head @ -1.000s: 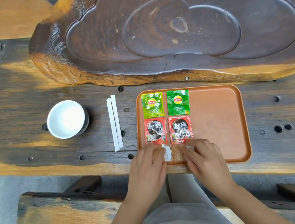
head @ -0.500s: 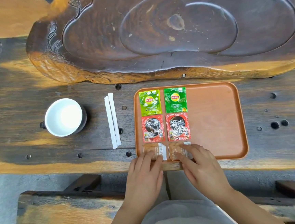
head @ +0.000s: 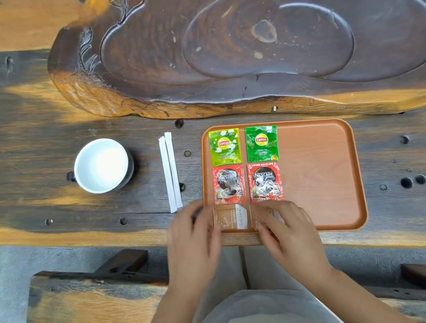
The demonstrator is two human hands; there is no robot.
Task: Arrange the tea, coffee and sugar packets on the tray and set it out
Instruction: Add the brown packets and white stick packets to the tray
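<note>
An orange tray (head: 319, 177) lies on the wooden table. Its left half holds two green Lipton tea packets (head: 225, 147) (head: 262, 143) at the back and two red Nescafe coffee packets (head: 229, 185) (head: 265, 182) in the middle row. Two brown sugar packets are at the front. The left sugar packet (head: 231, 217) lies uncovered. My left hand (head: 193, 240), blurred, is at the tray's front left corner, fingers apart, holding nothing. The fingertips of my right hand (head: 288, 234) rest flat on the right sugar packet (head: 259, 212) and hide most of it.
A white cup (head: 101, 166) stands on the table to the left. Two white paper-wrapped sticks (head: 170, 170) lie between the cup and the tray. A large carved dark wooden slab (head: 248, 42) fills the back of the table. A wooden bench (head: 91, 313) is below the table's front edge.
My left hand has slid left off the left sugar packet, which now shows fully. My right hand stays on the right sugar packet.
</note>
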